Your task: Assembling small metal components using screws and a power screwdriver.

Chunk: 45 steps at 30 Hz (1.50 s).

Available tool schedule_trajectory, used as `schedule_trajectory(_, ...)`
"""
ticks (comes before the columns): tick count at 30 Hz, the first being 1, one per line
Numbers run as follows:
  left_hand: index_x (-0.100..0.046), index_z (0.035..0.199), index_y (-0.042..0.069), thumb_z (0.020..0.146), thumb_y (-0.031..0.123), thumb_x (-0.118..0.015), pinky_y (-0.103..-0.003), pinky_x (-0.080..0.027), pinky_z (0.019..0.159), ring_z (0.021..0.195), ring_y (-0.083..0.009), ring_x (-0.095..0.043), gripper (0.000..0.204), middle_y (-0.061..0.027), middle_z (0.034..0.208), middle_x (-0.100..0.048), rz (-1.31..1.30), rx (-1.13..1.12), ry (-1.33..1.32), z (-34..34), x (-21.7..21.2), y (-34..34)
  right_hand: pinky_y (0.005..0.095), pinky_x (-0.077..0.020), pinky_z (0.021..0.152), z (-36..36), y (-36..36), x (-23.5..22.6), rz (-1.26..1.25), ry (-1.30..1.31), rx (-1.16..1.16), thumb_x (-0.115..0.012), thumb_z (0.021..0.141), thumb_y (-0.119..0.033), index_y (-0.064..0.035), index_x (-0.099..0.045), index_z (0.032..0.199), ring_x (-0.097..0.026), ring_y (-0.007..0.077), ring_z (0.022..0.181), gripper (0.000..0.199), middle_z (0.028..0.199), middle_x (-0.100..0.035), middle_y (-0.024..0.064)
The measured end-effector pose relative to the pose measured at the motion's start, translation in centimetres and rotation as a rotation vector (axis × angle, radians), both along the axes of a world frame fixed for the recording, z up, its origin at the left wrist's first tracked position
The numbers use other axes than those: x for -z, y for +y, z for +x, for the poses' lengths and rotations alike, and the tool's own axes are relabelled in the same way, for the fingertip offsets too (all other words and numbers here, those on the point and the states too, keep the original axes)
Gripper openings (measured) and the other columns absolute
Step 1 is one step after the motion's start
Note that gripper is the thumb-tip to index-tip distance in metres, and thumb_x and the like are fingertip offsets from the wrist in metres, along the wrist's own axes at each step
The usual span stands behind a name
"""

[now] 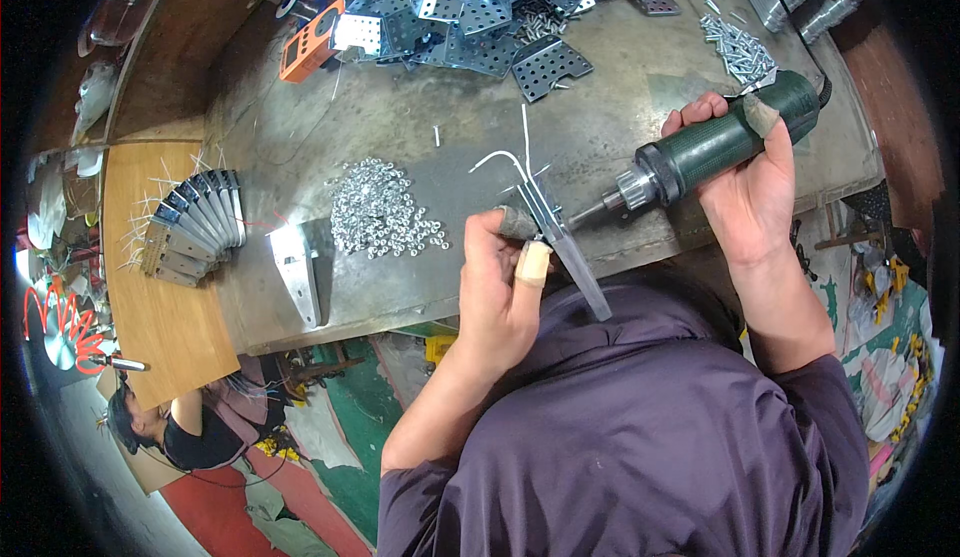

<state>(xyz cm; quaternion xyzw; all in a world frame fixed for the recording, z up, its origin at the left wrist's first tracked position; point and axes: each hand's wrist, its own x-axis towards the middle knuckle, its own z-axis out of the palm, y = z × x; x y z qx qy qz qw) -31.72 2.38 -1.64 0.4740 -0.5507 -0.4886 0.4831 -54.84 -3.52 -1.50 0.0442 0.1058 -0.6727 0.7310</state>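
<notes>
My left hand (497, 307) is closed on a narrow metal bracket assembly (582, 269), held tilted over the table's near edge. Two white wires (523, 147) stick out of its upper end. Grey and beige wraps cover the thumb and a finger. My right hand (745, 202) grips a dark green electric screwdriver (715, 147) from below, its thumb also wrapped. The tool's bit points left and reaches the side of the assembly; whether it sits in a screw I cannot make out. Left of my left hand lies a spread of small nuts (385, 212).
Perforated metal plates (460, 17) heap at the back beside an orange box-shaped device (310, 45). Screws (738, 52) lie at back right; one screw (436, 136) stands mid-table. Wired assemblies (195, 222) fan out left, near a pale bracket (293, 267). Another person (200, 437) is at lower left.
</notes>
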Motion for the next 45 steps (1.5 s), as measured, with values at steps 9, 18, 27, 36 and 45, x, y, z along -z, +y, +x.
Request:
schedule_trajectory(9, -0.028, 0.102, -0.002, 0.092, 0.004, -0.047, -0.028, -0.042, 0.064, 0.071, -0.0149, -0.047, 0.022, -0.0125, 0.087, -0.047, -0.082, -0.003, -0.334, -1.2, -0.3, 0.1, 0.0454, -0.0371, 0.101, 0.5, -0.3, 0.2, -0.126, 0.091, -0.017, -0.057, 0.085, -0.027, 0.004, -0.05, 0.093, -0.052, 0.0247, 0.091, 0.033, 0.09, -0.053, 0.0102)
schedule_trajectory(18, -0.028, 0.111, 0.0, 0.092, 0.006, -0.05, -0.028, -0.043, 0.061, 0.067, -0.015, -0.049, 0.03, -0.0111, 0.085, -0.049, -0.066, 0.026, -0.225, -0.7, 1.0, 0.5, 0.0452, -0.0383, 0.099, 0.4, -0.6, 0.4, -0.147, 0.017, -0.055, -0.053, 0.086, -0.023, 0.0029, -0.047, 0.094, -0.052, 0.0243, 0.087, 0.028, 0.087, -0.052, 0.0102)
schedule_trajectory(27, -0.04, 0.102, 0.009, 0.092, 0.015, -0.052, -0.026, -0.043, 0.066, 0.077, -0.0153, -0.05, 0.017, -0.0052, 0.094, -0.052, 0.362, 0.109, 0.746, 1.2, -3.5, -1.2, 0.0451, -0.0369, 0.101, -0.2, 0.0, -1.7, -0.083, 0.037, -0.067, -0.058, 0.083, -0.018, 0.0043, -0.048, 0.092, -0.053, 0.024, 0.089, 0.026, 0.087, -0.053, 0.0117)
schedule_trajectory(36, -0.012, 0.128, -0.001, 0.075, -0.003, -0.065, -0.027, -0.048, 0.07, 0.081, -0.0155, -0.057, 0.074, -0.0134, 0.094, -0.053, -0.212, 0.191, -0.321, 1.1, 1.8, 3.1, 0.046, -0.0355, 0.102, -0.8, 0.7, -1.7, -0.013, 0.061, 0.036, -0.06, 0.081, -0.014, 0.004, -0.05, 0.091, -0.054, 0.0235, 0.088, 0.023, 0.087, -0.055, 0.0122)
schedule_trajectory(45, -0.033, 0.113, -0.005, 0.066, 0.013, -0.08, -0.029, -0.054, 0.065, 0.077, -0.0195, -0.058, 0.069, -0.0154, 0.1, -0.046, -0.179, 0.194, -0.304, -0.1, -0.3, -0.7, 0.0469, -0.0356, 0.102, -0.8, 0.5, -1.1, -0.049, 0.047, 0.062, -0.059, 0.081, -0.013, 0.0044, -0.05, 0.093, -0.054, 0.0247, 0.089, 0.023, 0.088, -0.055, 0.0134)
